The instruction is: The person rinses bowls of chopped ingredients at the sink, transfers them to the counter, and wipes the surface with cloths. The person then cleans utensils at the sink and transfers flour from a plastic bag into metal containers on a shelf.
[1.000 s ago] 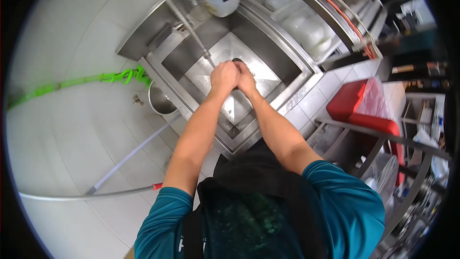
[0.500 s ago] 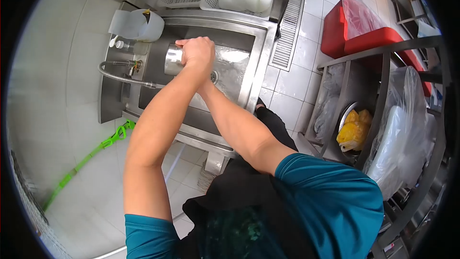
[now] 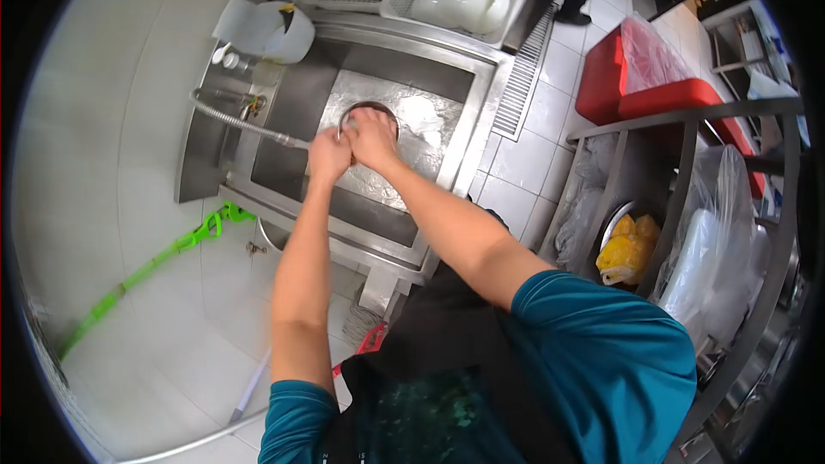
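While the left hand (image 3: 330, 155) is curled in against the edge of a round metal pot (image 3: 382, 106) at roughly 8 o'clock and looks to have hold of it, the right hand (image 3: 373, 136) sits over the mouth of the thing, fingers stretched out and pretty close together. The tips of those fingers dip out of sight, so honestly I can't tell if that one's gripping anything. The pot is around the middle of a steel sink (image 3: 477, 112), and I can't say whether it's touching the bottom or held just above. Going round the clock from the hands: a bendy metal hose (image 3: 249, 126) comes in from 9 with its end right by the left hand, a couple of bottles (image 3: 230, 60) are at 10, and a white tub (image 3: 294, 37) with something dark poking out is at 11. White bowls (image 3: 451, 2) are piled in a white basket (image 3: 391, 4) at 1, then there's a floor grate (image 3: 524, 73) at 2, plus somebody else's dark shoe (image 3: 572, 17) a bit beyond it. A red bin (image 3: 599, 82) with a clear bag is between 2 and 3, some yellow stuff (image 3: 627, 249) is in a bowl on the rack (image 3: 692, 172) near 4, and a bright green pole (image 3: 150, 265) is over at 8.
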A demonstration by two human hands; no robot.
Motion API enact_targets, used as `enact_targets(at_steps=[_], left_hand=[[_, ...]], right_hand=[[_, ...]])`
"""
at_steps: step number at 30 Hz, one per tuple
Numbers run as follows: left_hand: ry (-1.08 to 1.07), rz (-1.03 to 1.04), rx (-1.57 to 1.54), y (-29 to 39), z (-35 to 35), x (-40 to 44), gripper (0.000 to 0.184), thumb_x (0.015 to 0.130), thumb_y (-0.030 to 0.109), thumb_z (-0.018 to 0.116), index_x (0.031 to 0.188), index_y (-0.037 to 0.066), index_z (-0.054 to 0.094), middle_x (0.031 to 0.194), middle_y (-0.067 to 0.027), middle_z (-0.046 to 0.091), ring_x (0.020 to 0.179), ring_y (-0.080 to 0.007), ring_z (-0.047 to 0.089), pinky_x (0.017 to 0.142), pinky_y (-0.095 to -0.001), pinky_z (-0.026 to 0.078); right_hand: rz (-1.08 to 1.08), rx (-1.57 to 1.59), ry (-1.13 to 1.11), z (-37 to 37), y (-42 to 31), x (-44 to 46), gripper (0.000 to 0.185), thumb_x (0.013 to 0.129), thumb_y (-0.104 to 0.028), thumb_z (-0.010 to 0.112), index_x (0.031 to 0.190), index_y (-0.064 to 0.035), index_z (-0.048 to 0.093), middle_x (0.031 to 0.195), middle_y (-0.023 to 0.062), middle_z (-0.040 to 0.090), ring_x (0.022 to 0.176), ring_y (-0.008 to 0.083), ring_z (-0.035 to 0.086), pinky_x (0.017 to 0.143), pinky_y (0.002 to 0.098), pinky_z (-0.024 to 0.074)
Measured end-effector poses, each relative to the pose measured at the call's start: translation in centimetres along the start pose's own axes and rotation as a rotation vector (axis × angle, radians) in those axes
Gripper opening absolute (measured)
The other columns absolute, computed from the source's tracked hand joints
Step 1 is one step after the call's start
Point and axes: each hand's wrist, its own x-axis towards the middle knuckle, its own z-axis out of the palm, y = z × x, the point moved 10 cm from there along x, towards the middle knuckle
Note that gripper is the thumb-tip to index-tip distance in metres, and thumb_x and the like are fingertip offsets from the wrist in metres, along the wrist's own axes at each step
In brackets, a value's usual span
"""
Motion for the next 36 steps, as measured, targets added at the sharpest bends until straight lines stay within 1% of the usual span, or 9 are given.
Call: enact_targets(at_steps=[3,6,11,14,15,17,22,28,36], left_hand=[[0.081,-0.552,-1.097,-10.5,7.4,-4.5,0.017,0.093,0.012,0.057,0.083,-0.002,0.056,0.079,-0.0144,0.063,0.071,-0.0245,0.068,0.057,-0.0419,0.06],[0.4,-0.693,-1.573,-15.5,13.1,-6.3,0.013,0.09,-0.002,0.051,0.101,-0.009,0.047,0.098,-0.02,0.062,0.072,-0.0299,0.068,0.064,-0.0426,0.064],[0.322,-0.832,-1.594,-14.3,11.3,-6.9,0.02,0.085,-0.011,0.041,0.103,-0.008,0.048,0.1,-0.0242,0.061,0.075,-0.0365,0.07,0.066,-0.0429,0.064],[0.313,-0.844,-1.426,-14.6,12.1,-6.6,0.022,0.088,-0.006,0.041,0.108,-0.007,0.051,0.097,-0.0211,0.062,0.073,-0.0343,0.068,0.07,-0.0425,0.062],[0.334,-0.848,-1.44,-15.1,12.1,-6.1,0.022,0.088,-0.006,0.041,0.108,-0.007,0.051,0.097,-0.0211,0.062,0.073,-0.0343,0.068,0.07,-0.0425,0.062],[0.27,-0.832,-1.485,-14.6,12.3,-5.7,0.021,0.087,-0.007,0.042,0.105,-0.006,0.053,0.096,-0.0219,0.063,0.071,-0.0315,0.067,0.068,-0.0411,0.062],[0.344,-0.817,-1.355,-14.5,12.4,-6.6,0.01,0.091,-0.004,0.046,0.096,-0.004,0.054,0.089,-0.0233,0.065,0.069,-0.0306,0.07,0.061,-0.0391,0.062],[0.513,-0.856,-1.469,-14.9,12.3,-8.3,0.01,0.086,-0.009,0.043,0.086,-0.005,0.052,0.083,-0.0237,0.063,0.065,-0.0328,0.069,0.06,-0.041,0.063],[0.463,-0.824,-1.448,-14.2,10.3,-8.8,0.013,0.087,-0.008,0.047,0.076,-0.002,0.048,0.079,-0.0218,0.062,0.062,-0.0304,0.069,0.057,-0.0388,0.063]], right_hand=[[-0.212,-0.342,-0.332,5.5,-2.7,-0.6,0.032,0.088,-0.025,0.058,0.11,-0.0026,0.065,0.116,0.0197,0.063,0.113,0.0375,0.056,0.101,0.045,0.0412],[-0.263,-0.333,-0.818,11.4,-4.2,-2.2,0.033,0.09,-0.029,0.056,0.098,-0.0006,0.07,0.103,0.0216,0.068,0.099,0.038,0.065,0.089,0.0447,0.0499],[-0.167,-0.228,-0.601,11.6,-5.4,0.8,0.043,0.091,-0.039,0.059,0.097,0.0031,0.068,0.097,0.0255,0.068,0.095,0.0333,0.068,0.084,0.0413,0.053],[0.496,0.713,-0.829,15.3,-3.2,-1.1,0.047,0.096,-0.037,0.051,0.098,0.0075,0.067,0.093,0.0181,0.071,0.087,0.0242,0.07,0.079,0.0357,0.055],[0.489,0.698,-0.848,15.2,-3.5,-0.5,0.047,0.096,-0.037,0.051,0.098,0.0075,0.067,0.093,0.0181,0.071,0.087,0.0242,0.07,0.079,0.0357,0.055],[0.196,-0.18,-0.888,12.5,-4.1,0.8,0.046,0.09,-0.039,0.065,0.086,0.007,0.067,0.082,0.0138,0.07,0.076,0.0198,0.069,0.069,0.0312,0.0558],[0.311,0.465,-0.396,6.8,2.2,5.8,0.022,0.088,-0.015,0.06,0.087,0.0024,0.072,0.076,0.0129,0.071,0.063,0.0175,0.066,0.057,0.0328,0.0525],[0.488,0.131,-0.418,2.8,9.8,3.9,0.028,0.09,-0.026,0.065,0.095,0.0019,0.067,0.089,0.0106,0.07,0.071,0.0157,0.064,0.062,0.0304,0.0511],[0.232,0.123,-0.282,-1.1,5.5,5.9,0.019,0.088,-0.014,0.06,0.097,0.0,0.069,0.087,0.0071,0.07,0.073,0.0162,0.067,0.063,0.029,0.0526]])
